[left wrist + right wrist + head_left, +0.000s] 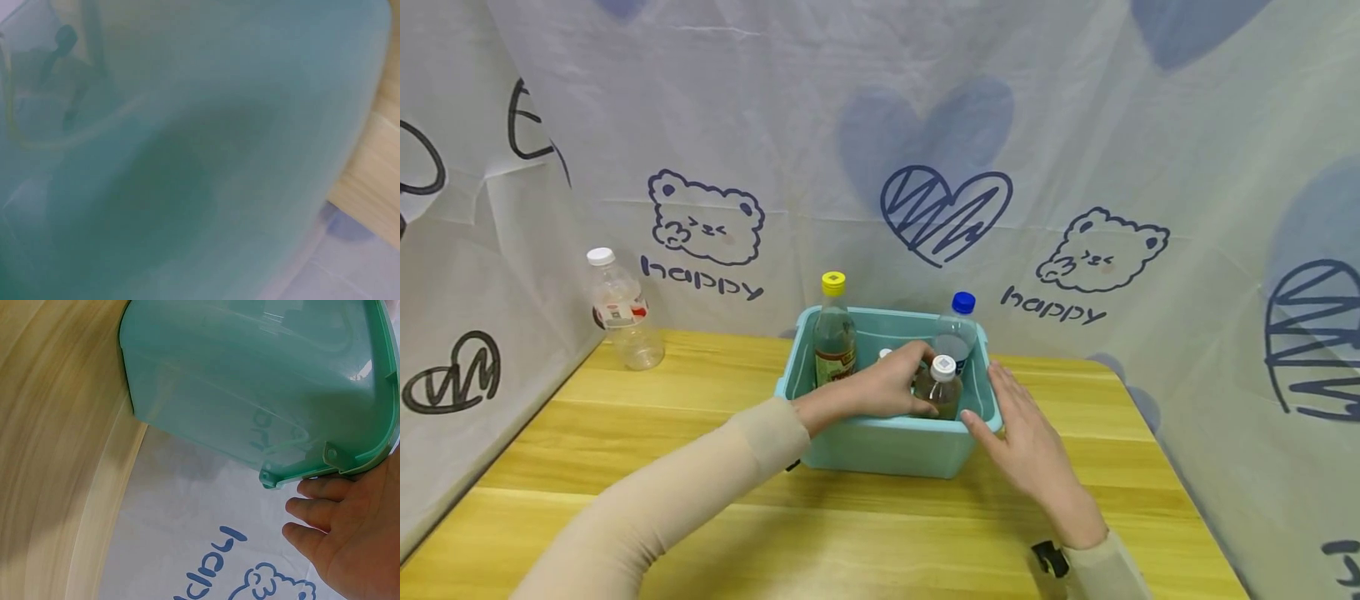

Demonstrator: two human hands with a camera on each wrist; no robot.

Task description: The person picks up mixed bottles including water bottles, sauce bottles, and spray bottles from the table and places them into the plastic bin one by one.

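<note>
A light teal plastic bin (887,450) stands on the wooden table with several bottles inside. Reaching over its front rim, my left hand (887,387) curls thumb and fingers round a small bottle with a white cap (943,368). My right hand (1028,437) rests on the bin's right rim, fingers fairly straight; in the right wrist view the hand (359,537) touches the rim from outside. A yellow-capped glass bottle (834,342) is upright at the bin's left, a blue-capped bottle (957,333) at its back right. Another white cap (885,353) is mostly hidden behind my left hand.
An empty clear bottle (625,312) with a white cap and label stands at the table's back left corner. Printed cloth (820,183) hangs behind the table and at both sides. The teal bin wall (250,187) fills most of the left wrist view, blurred.
</note>
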